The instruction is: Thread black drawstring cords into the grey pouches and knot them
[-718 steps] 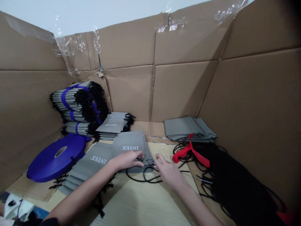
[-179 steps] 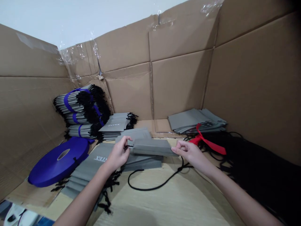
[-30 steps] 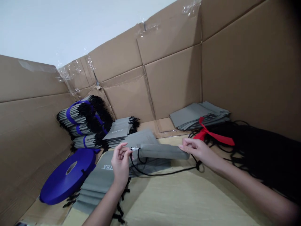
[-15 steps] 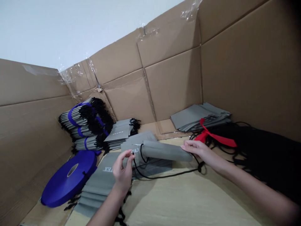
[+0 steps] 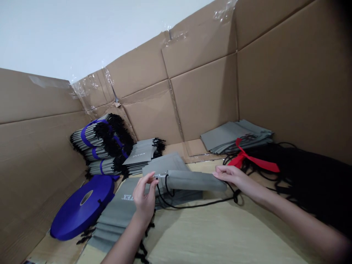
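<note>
My right hand (image 5: 231, 175) pinches the right end of a flat grey drawstring pouch (image 5: 189, 180), held slightly above the worktop. A black cord (image 5: 192, 206) loops beneath the pouch, with a knot near my right wrist. Another loop of cord rings the pouch's left end. My left hand (image 5: 144, 194) has thumb and index finger closed on the cord's free end. At those fingertips shows a small shiny piece (image 5: 161, 175), too small to name. More grey pouches with white lettering (image 5: 121, 200) lie fanned under and beside my left forearm.
Purple-strapped pouch bundles (image 5: 100, 146) and a purple webbing roll (image 5: 82, 209) stand left. A small pouch stack (image 5: 140, 154) sits behind. At back right lie flat grey pieces (image 5: 233, 135), a red ribbon (image 5: 244, 159) and black cords (image 5: 308, 183). Cardboard walls (image 5: 200, 95) enclose the worktop (image 5: 209, 234).
My left fingertips have come up against the shiny piece at the pouch's left end, still with the cord. My right hand keeps its hold. The view has shifted slightly.
</note>
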The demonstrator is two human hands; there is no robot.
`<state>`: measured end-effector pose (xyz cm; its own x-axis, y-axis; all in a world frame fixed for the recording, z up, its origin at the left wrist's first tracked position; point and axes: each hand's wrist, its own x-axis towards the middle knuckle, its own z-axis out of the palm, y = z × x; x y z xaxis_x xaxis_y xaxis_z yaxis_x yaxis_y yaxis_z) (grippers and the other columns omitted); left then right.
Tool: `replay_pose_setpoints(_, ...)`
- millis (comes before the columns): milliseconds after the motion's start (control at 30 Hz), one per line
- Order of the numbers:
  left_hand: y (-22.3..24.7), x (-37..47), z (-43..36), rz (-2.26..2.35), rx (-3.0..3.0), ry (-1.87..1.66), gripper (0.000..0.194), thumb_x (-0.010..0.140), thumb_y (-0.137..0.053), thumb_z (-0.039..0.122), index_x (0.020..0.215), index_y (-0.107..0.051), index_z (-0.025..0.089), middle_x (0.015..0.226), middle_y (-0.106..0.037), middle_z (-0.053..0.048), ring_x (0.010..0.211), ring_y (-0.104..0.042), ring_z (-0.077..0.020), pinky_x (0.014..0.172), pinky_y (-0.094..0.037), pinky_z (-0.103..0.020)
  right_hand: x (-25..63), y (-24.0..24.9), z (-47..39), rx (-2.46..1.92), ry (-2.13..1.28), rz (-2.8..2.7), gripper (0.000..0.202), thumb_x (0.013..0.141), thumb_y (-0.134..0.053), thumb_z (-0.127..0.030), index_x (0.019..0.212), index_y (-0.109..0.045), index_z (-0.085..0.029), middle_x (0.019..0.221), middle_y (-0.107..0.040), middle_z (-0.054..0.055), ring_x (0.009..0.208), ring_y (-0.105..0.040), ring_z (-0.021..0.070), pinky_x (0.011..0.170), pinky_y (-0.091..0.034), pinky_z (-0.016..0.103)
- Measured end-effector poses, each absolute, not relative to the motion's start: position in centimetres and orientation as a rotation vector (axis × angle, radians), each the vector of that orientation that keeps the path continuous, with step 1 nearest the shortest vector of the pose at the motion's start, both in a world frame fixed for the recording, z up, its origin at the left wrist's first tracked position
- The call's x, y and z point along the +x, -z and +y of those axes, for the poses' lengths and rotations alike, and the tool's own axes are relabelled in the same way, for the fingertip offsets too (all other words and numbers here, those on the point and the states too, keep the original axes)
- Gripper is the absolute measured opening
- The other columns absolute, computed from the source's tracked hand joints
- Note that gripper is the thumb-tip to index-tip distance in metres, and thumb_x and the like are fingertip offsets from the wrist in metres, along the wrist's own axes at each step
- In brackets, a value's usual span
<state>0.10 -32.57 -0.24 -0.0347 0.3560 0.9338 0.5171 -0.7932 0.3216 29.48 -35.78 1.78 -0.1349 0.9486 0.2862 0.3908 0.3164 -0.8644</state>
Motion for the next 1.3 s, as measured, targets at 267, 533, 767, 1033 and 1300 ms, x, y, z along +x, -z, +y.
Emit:
replay_pose_setpoints(267,-0.5,-0.1,-33.0,-0.895,-2.138,1.823,0.028,0.081,-0.058,0.014,0.108,-0.062,0.019,0.085,-0.068,-0.005,0.07,-0.062,-0.0143,0.068,-0.049,-0.025,29.7,-1.2,-35.4,-1.235,-0.744,-1.75,0.045,0.077,-0.048,-0.058,0.057,-0.03,-0.021,0.057,-0.026,-0.005,0.053,-0.029,0.012,0.049,-0.02,0.025)
replay_pose_setpoints(533,-1.7,0.6,-33.4,-1.008,-2.407,1.801,0.015,0.083,-0.053,0.017,0.082,-0.068,0.018,0.076,-0.066,-0.004,0.071,-0.061,-0.0153,0.066,-0.048,-0.025,30.5,-0.5,-35.0,-1.351,-0.478,-1.862,0.039,0.082,-0.044,-0.051,0.058,-0.033,-0.021,0.055,-0.028,-0.005,0.051,-0.032,0.0122,0.049,-0.022,0.024)
replay_pose_setpoints(767,-1.4,1.0,-32.5,-1.441,-2.345,2.218,0.009,0.068,-0.069,0.025,0.068,-0.071,0.016,0.086,-0.071,-0.009,0.087,-0.064,-0.0229,0.08,-0.049,-0.034,30.9,-0.2,-34.9,-1.422,-0.302,-1.862,0.036,0.083,-0.043,-0.049,0.061,-0.04,-0.021,0.052,-0.036,-0.005,0.051,-0.038,0.0132,0.049,-0.024,0.023)
replay_pose_setpoints(1033,-2.1,-2.5,-29.3,-1.826,-1.819,2.581,0.039,0.067,-0.066,0.041,0.09,-0.067,0.009,0.082,-0.068,-0.01,0.062,-0.065,-0.0171,0.064,-0.053,-0.032,31.1,-1.1,-35.3,-1.478,-0.228,-1.783,0.035,0.081,-0.045,-0.05,0.062,-0.044,-0.021,0.054,-0.044,-0.003,0.052,-0.042,0.0138,0.049,-0.025,0.023)
replay_pose_setpoints(1300,-4.1,-1.7,-31.5,-1.24,-2.018,1.653,0.039,0.081,-0.056,0.028,0.119,-0.057,0.022,0.132,-0.046,-0.011,0.123,-0.038,-0.0283,0.103,-0.026,-0.045,29.9,-1.5,-35.6,-1.446,-0.287,-1.777,0.036,0.074,-0.053,-0.054,0.063,-0.05,-0.02,0.046,-0.035,-0.007,0.045,-0.035,0.0113,0.046,-0.021,0.023)
